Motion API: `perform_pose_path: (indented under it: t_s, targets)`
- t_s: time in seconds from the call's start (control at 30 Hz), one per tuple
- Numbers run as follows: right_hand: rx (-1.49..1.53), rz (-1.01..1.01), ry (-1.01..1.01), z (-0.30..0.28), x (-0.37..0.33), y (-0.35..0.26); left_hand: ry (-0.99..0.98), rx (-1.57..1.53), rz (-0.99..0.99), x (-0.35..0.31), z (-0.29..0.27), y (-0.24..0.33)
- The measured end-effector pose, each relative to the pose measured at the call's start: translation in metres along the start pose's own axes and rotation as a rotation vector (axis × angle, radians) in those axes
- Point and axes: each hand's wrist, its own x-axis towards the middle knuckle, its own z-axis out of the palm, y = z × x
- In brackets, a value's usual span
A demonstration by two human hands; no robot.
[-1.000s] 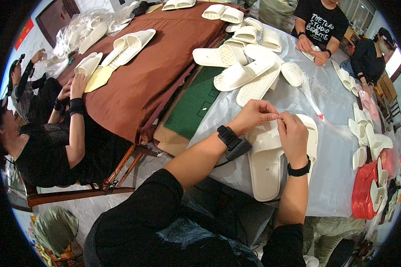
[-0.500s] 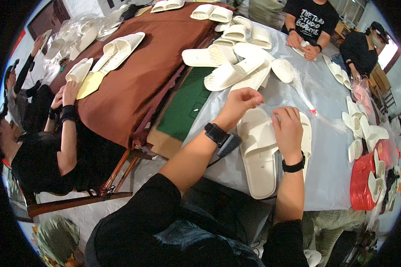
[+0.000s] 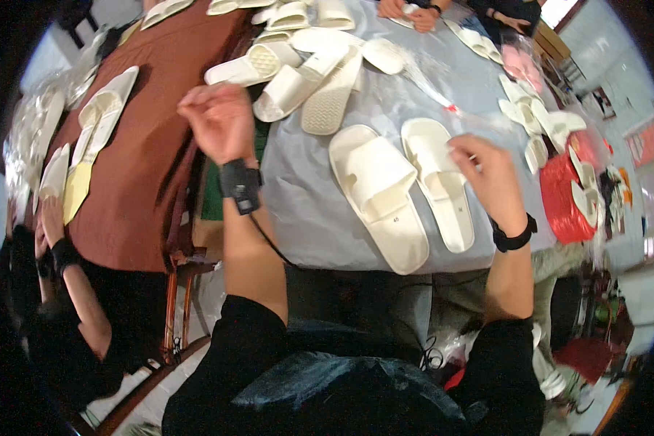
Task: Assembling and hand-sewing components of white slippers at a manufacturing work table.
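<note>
Left hand [image 3: 219, 120]: we swing it over the brown table's [image 3: 152, 131] right edge; fingers curled, blurred.
Right hand [image 3: 493, 178]: beside our slippers [image 3: 378, 171], grey table's [image 3: 305, 218] near edge; fingers bent, thumb apart.

Two tables stand side by side: a brown-covered table [image 3: 149, 174] at left, a gray-covered table [image 3: 305, 236] at center. Reddish wooden legs [image 3: 170, 309] show below the brown cloth. The floor [image 3: 202, 312] is pale. A white wall [image 3: 628, 80] runs along the right, bearing a reddish poster [image 3: 647, 142]. Bright light enters through an opening [image 3: 557, 12], upper right; window or doorway, cannot tell.
</note>
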Motion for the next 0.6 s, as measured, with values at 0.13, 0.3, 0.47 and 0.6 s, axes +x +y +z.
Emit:
perform_pose_path:
  t_s: [0.13, 0.3, 0.47, 0.6]
  targets:
    - [-0.178, -0.348, -0.351, 0.027, -0.019, 0.014, -0.115, -0.127, 0.076, 0.005, 0.017, 0.022]
    - [-0.360, -0.233, -0.404, 0.088, -0.013, 0.028, -0.226, -0.122, -0.083, -0.005, 0.027, -0.001]
    - [-0.332, -0.139, -0.414, 0.078, -0.017, 0.027, -0.191, -0.067, -0.080, -0.008, 0.013, -0.003]
    - [-0.293, -0.085, -0.411, 0.041, -0.026, 0.027, -0.090, -0.011, -0.100, -0.007, 0.004, -0.002]
